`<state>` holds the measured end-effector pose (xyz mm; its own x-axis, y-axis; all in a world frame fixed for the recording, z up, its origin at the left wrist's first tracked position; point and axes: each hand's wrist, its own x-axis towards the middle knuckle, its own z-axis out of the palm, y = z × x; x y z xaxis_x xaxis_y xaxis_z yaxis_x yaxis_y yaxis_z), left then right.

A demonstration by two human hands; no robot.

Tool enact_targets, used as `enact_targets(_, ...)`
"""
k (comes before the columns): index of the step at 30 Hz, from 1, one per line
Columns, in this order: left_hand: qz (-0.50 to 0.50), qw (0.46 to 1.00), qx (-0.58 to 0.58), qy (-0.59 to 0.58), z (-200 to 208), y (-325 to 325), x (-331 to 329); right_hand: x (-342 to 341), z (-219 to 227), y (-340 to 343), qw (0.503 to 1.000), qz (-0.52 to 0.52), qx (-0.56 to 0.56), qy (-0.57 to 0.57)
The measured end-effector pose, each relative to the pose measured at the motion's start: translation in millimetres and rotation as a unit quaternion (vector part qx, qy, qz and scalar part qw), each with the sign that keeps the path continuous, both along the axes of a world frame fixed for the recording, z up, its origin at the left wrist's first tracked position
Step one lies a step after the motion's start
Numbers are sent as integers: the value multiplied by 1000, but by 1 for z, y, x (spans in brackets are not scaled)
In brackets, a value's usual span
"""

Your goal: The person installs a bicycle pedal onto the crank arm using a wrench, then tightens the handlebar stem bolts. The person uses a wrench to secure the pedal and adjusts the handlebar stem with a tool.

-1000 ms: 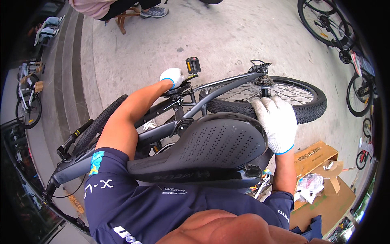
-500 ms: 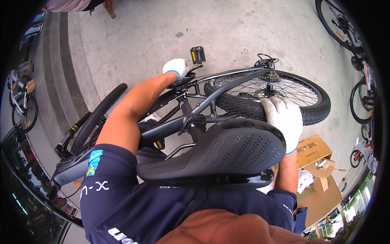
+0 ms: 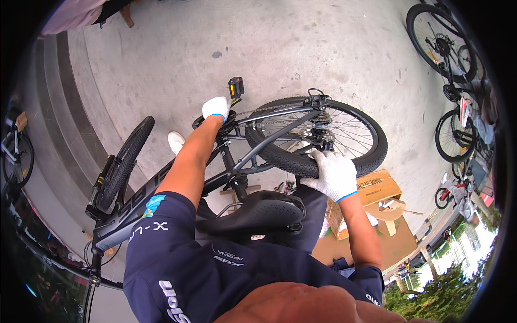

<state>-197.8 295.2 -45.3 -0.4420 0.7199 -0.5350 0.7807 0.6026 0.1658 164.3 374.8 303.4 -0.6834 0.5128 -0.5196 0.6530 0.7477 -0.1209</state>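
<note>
A dark grey bicycle stands in front of me, its black saddle (image 3: 253, 212) close to my body. My left hand (image 3: 216, 109), in a white knit glove, is closed at the crank beside the chainring; its fingertips are hidden. Just beyond it is a black pedal (image 3: 236, 87) with a yellow reflector. My right hand (image 3: 335, 175), gloved too, grips the knobby rear tyre (image 3: 277, 160), thumb on the near side and fingers over the tread. The rear cassette (image 3: 321, 119) shows inside the wheel. At the left, the front tyre (image 3: 134, 148) is turned at an angle.
Opened cardboard boxes (image 3: 379, 185) stand at the right, beside my right forearm. More bicycles (image 3: 444, 46) line the right side. Grey steps (image 3: 59, 91) run along the left. Part of a person in pink (image 3: 75, 13) shows at the upper left. A white shoe (image 3: 176, 142) is under the frame.
The view has shifted, and the bicycle leans away from me, with the saddle lower and farther left. Both hands keep their places at the crank and rear tyre.
</note>
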Motion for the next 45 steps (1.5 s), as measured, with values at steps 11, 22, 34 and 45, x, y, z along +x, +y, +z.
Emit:
enact_targets(11,14,999,-16,-49,-33,-10,-51,7,-19,15,998,9,-31,57)
enact_targets(22,-12,993,-53,-109,-53,-16,-65,2,-24,15,996,33,-4,78)
enact_targets(34,101,990,-94,-43,-51,1,-48,2,-20,17,998,25,-21,48)
enact_targets(45,48,995,-55,-65,-98,3,-67,3,-24,26,996,29,-32,76)
